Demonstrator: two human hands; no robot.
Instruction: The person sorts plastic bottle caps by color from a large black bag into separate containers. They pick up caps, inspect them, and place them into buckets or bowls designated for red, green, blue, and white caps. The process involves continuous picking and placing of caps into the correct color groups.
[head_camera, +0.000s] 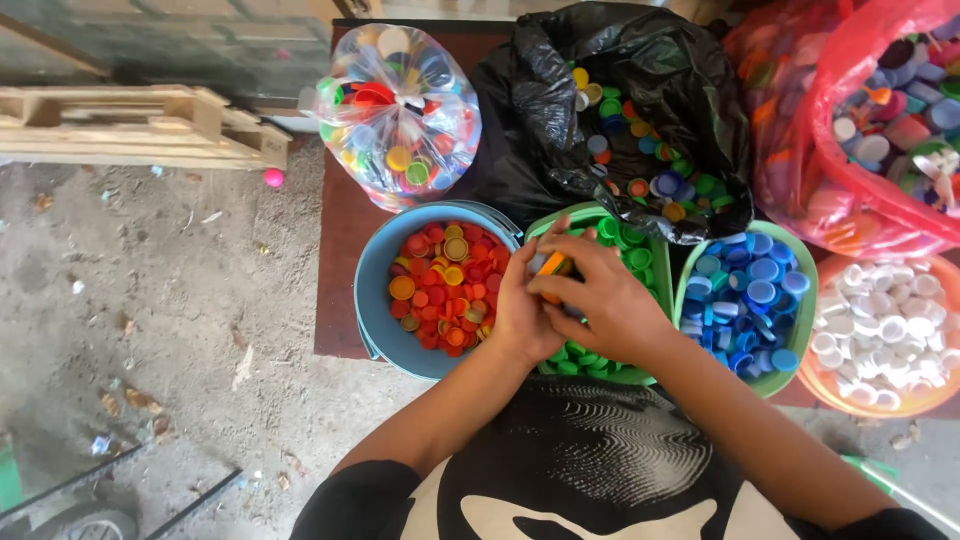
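Right now both my hands meet over the green bowl (640, 376) of green bottle caps; my left hand (520, 310) cups a few loose caps (552, 266), an orange one showing on top, and my right hand (600, 295) curls over them from above, fingers pressed down on the little pile, so each grip is closed on caps rather than spread; how many caps sit inside I cannot tell. Sorting by colour looks to be the step in hand, as I judge it: red and orange caps fill the blue bowl (375, 290) just to the left, blue ones the second green bowl (795, 340) to the right, white ones the orange bowl (850, 395) beyond it. Mixed caps lie in the open black bag (540, 110) at the far side of the table (340, 270). An orange cap would call for a short carry left, over the blue bowl's rim, and then a loosened pinch.
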